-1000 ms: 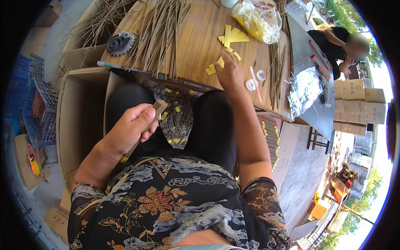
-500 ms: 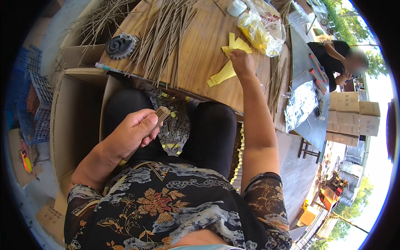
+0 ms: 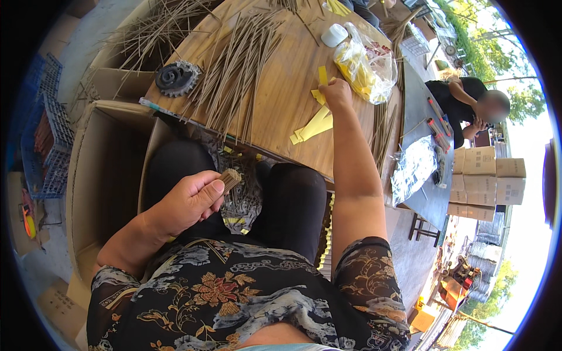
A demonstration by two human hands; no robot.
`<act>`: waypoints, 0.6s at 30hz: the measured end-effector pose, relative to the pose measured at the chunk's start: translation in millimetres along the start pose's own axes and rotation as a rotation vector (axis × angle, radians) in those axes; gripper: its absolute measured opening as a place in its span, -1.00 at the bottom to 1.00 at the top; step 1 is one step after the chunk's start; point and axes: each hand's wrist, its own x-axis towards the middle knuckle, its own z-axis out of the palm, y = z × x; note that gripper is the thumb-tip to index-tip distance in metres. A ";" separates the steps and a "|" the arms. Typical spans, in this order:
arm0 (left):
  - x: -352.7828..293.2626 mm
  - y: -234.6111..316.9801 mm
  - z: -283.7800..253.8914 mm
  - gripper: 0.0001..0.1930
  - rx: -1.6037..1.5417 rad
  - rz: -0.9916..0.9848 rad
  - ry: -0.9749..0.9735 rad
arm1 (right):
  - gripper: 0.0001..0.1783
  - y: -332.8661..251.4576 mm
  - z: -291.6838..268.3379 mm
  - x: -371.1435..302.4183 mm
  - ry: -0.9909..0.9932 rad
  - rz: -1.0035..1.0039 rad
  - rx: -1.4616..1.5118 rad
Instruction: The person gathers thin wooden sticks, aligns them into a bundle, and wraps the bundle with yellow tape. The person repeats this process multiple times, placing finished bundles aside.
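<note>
My left hand (image 3: 198,196), held over my lap, is wrapped round a bundle of thin brown incense sticks (image 3: 232,178); their cut ends stick out past my thumb. Out over the wooden table, my right hand (image 3: 337,93) has its fingers pinched together at some yellow paper strips (image 3: 315,126). One strip shows just beyond the fingertips and others lie fanned toward me. How many the fingers hold is hidden. Close beyond the right hand sits a clear plastic bag of yellow strips (image 3: 364,73).
Loose brown sticks (image 3: 237,73) cover the wooden table's (image 3: 287,88) left part, beside a dark toothed disc (image 3: 177,78). A white tub (image 3: 334,35) stands near the bag. An open cardboard box (image 3: 108,175) is at my left. Right, a person in black (image 3: 462,102) sits beyond a grey table.
The view has shifted slightly. My right hand has moved a little away from the near strips, and fewer strips show beyond it. My left hand keeps its hold on the bundle.
</note>
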 end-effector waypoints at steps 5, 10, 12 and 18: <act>-1.2 -0.8 0.9 -0.65 0.013 0.015 -0.001 | -0.75 -14.2 -8.3 -13.4 0.120 -0.130 0.177; -12.2 1.0 5.3 -0.67 0.024 0.045 0.077 | -0.86 -67.5 -53.1 -114.1 -0.281 -0.249 0.895; -17.9 0.5 6.4 -0.67 0.057 0.072 0.102 | -0.85 -82.2 -75.8 -170.3 -0.474 -0.205 0.921; -28.2 -5.5 13.3 -0.68 0.144 0.140 0.152 | -0.79 -77.9 -72.4 -283.1 -0.715 -0.050 1.150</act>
